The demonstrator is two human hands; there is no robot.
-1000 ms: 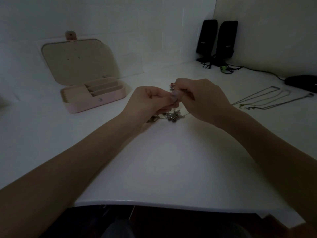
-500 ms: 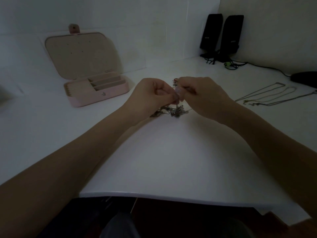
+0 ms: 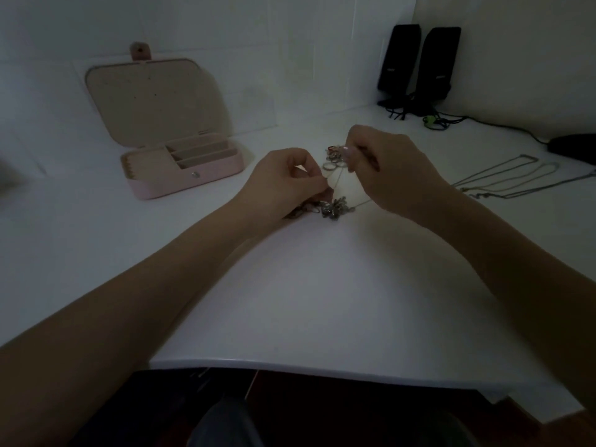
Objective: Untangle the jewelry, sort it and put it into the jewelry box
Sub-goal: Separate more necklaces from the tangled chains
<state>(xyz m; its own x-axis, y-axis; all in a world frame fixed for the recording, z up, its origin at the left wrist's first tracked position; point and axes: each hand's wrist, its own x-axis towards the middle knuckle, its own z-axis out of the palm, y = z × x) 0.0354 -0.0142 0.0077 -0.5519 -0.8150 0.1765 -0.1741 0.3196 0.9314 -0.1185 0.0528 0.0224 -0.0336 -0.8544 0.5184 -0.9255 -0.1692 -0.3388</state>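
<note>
With several thin silver chains [image 3: 503, 180] laid straight on the white desk [image 3: 322, 301] and the open pink jewelry box [image 3: 180, 169] apparently empty, left hand [image 3: 287, 185] and right hand [image 3: 387, 175] each pinch a strand above the tangled metal cluster [image 3: 332, 209].

- Tangled jewelry [image 3: 332, 208]: too small and dark to tell chains apart, partly hidden under left hand [image 3: 287, 182].
- Necklaces [image 3: 503, 180] at far right: cut off by the edge.
</note>
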